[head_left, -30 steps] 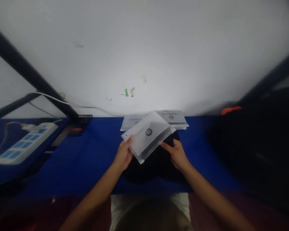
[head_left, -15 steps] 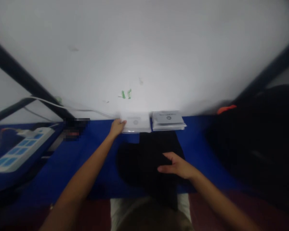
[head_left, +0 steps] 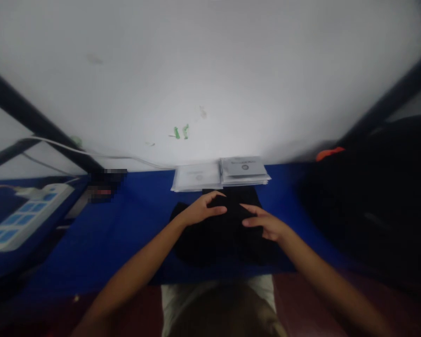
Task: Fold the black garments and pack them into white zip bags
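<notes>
Black cloth (head_left: 210, 243) lies bunched on the blue tabletop in front of me, its folds hard to make out in the dark. Over its upper left part rests my left hand (head_left: 204, 209), thumb and forefinger stretched out and apart. My right hand (head_left: 266, 223) is at the cloth's right side, with thumb and forefinger likewise spread; its other fingers curl partly out of sight. Just beyond the cloth are two flat stacks of printed white packets, a left stack (head_left: 198, 178) and a thicker right stack (head_left: 244, 169). Neither hand touches them.
A power strip (head_left: 30, 215) lies on the left, with a white cable (head_left: 122, 157) running along the white wall (head_left: 231, 84). Dark bulky material (head_left: 372, 210) fills the right side, an orange item (head_left: 330, 153) behind it. The blue table (head_left: 133, 210) ends near my lap.
My left hand has left the left packet stack and come back onto the black cloth. The cloth's near end, which hung over the table edge, is now up on the table. My right hand moved slightly forward.
</notes>
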